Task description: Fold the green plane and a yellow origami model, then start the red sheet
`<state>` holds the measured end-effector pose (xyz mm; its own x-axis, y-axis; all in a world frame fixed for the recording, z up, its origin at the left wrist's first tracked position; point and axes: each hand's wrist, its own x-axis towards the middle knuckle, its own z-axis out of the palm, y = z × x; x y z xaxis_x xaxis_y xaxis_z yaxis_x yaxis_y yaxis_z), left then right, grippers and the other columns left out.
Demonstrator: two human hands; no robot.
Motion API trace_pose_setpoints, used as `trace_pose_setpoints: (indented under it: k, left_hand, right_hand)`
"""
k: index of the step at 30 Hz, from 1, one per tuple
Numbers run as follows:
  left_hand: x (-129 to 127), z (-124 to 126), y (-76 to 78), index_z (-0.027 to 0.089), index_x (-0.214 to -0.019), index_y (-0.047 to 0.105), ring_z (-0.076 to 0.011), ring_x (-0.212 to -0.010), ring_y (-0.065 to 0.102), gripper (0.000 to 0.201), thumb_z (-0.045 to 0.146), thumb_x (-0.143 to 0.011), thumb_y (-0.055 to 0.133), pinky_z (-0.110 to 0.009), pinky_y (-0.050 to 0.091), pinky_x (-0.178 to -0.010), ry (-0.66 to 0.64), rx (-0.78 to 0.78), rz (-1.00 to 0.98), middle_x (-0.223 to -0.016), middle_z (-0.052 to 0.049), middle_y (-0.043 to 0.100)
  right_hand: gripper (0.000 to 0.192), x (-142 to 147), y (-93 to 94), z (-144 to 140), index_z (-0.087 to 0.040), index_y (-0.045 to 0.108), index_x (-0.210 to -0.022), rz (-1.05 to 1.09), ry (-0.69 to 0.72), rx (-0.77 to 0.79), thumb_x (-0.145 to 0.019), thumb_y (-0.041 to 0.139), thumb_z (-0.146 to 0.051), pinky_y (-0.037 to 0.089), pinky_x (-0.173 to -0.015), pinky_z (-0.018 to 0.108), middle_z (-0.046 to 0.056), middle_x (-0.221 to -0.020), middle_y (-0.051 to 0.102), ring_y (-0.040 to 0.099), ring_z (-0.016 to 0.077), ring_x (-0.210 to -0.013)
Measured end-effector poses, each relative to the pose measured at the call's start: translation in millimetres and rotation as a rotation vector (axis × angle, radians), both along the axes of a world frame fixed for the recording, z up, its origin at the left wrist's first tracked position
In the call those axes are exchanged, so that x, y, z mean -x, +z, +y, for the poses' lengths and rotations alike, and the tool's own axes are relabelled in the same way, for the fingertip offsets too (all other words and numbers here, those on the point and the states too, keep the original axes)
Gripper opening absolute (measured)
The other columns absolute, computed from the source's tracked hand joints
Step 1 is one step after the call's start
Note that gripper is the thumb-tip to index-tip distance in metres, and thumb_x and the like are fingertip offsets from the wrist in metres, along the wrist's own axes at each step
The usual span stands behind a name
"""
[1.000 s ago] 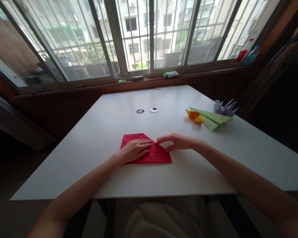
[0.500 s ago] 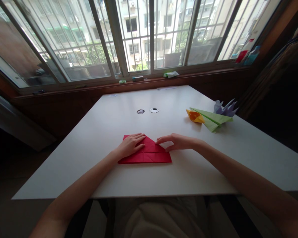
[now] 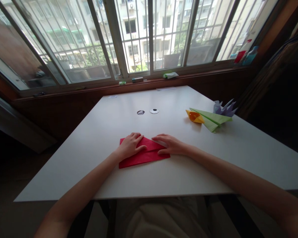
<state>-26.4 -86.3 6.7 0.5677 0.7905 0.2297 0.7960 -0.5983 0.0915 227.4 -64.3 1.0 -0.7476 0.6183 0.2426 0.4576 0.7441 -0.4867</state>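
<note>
A folded sheet of red paper [image 3: 144,158] lies on the white table in front of me, slightly turned, with a slanted fold at its upper right and a crease line across its middle. My left hand [image 3: 131,145] rests on its left part, fingers stretched out and thumb apart. At the paper's right end is my right hand [image 3: 171,144], its thumb on the lower part and its fingers reaching along the slanted edge, spread apart. Each hand covers some of the paper beneath it.
On the white table [image 3: 89,132], to the right, are a yellow paper boat [image 3: 195,116], a green paper plane [image 3: 212,119] and a purple folded paper piece [image 3: 224,108]. Two round holes [image 3: 154,111] pierce the tabletop. Small items, including a green-and-white packet [image 3: 170,75], lie on the windowsill.
The red paper has turned a little counterclockwise, its right end rising. My right hand's fingers have left their pinch at the slanted edge and now lie spread over the right corner.
</note>
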Motion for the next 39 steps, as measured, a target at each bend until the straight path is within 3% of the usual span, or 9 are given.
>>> trace_pose_setpoints:
  k: [4,9,15,20,25,31,39]
  left_hand:
    - [3.7,-0.8,4.4,0.021,-0.112,0.057,-0.0254,-0.093,0.053,0.055,0.063,-0.081,0.041,-0.042,0.044,-0.084,0.045,-0.042,0.030,-0.102,-0.011,0.056]
    - [5.5,1.1,-1.1,0.019,-0.112,0.053,-0.0266,-0.102,0.049,0.057,0.063,-0.075,0.051,-0.043,0.041,-0.090,-0.015,-0.015,-0.047,-0.114,-0.011,0.053]
    - [3.5,2.9,-5.1,0.021,-0.105,0.056,-0.0240,-0.095,0.051,0.037,0.049,-0.083,0.049,-0.041,0.044,-0.085,-0.001,-0.010,-0.095,-0.107,-0.010,0.055]
    - [4.0,-0.1,-0.3,0.026,-0.115,0.057,-0.0231,-0.094,0.050,0.046,0.055,-0.080,0.051,-0.039,0.045,-0.084,-0.086,0.030,-0.084,-0.105,-0.008,0.053]
    - [-2.5,-4.1,-1.1,0.028,-0.114,0.059,-0.0207,-0.096,0.050,0.039,0.045,-0.091,0.032,-0.037,0.043,-0.088,-0.090,0.074,-0.132,-0.104,-0.007,0.054]
    - [-8.0,-1.1,-5.3,0.022,-0.101,0.061,-0.0203,-0.086,0.053,0.037,0.048,-0.075,0.061,-0.035,0.045,-0.082,0.019,0.185,-0.279,-0.088,-0.005,0.057]
    - [-8.8,-1.6,-3.6,0.021,-0.087,0.061,-0.0131,-0.065,0.052,0.032,0.047,-0.070,0.067,-0.026,0.043,-0.065,0.009,0.292,-0.342,-0.070,0.002,0.055]
  right_hand:
    - [0.042,4.0,-5.6,2.6,-0.018,0.055,-0.120,0.061,-0.139,-0.042,-0.082,0.055,-0.036,0.046,-0.090,0.039,0.013,-0.113,0.062,0.058,0.0237,-0.103]
    - [0.027,5.2,-4.7,4.1,-0.020,0.065,-0.105,0.086,-0.156,-0.055,-0.086,0.050,-0.032,0.047,-0.089,0.035,0.010,-0.106,0.066,0.061,0.0213,-0.099]
    - [0.028,6.3,-3.0,3.5,-0.021,0.067,-0.103,0.113,-0.151,-0.043,-0.086,0.049,-0.034,0.047,-0.089,0.035,0.009,-0.108,0.066,0.062,0.0207,-0.097]
    - [0.029,4.2,-1.4,4.0,-0.021,0.068,-0.101,0.129,-0.110,-0.031,-0.087,0.049,-0.038,0.046,-0.093,0.035,0.008,-0.107,0.067,0.060,0.0205,-0.103]
    - [0.021,2.5,-5.9,8.3,-0.022,0.071,-0.089,0.158,-0.071,-0.020,-0.082,0.056,-0.035,0.046,-0.093,0.034,0.007,-0.106,0.068,0.060,0.0202,-0.103]
    - [0.025,0.9,-5.9,7.6,-0.020,0.067,-0.099,0.208,-0.195,0.033,-0.079,0.058,-0.033,0.048,-0.085,0.036,0.009,-0.101,0.068,0.063,0.0209,-0.092]
    - [0.029,0.1,0.2,8.8,-0.018,0.066,-0.092,0.317,-0.340,0.184,-0.079,0.053,-0.041,0.048,-0.078,0.033,0.006,-0.092,0.070,0.063,0.0193,-0.082]
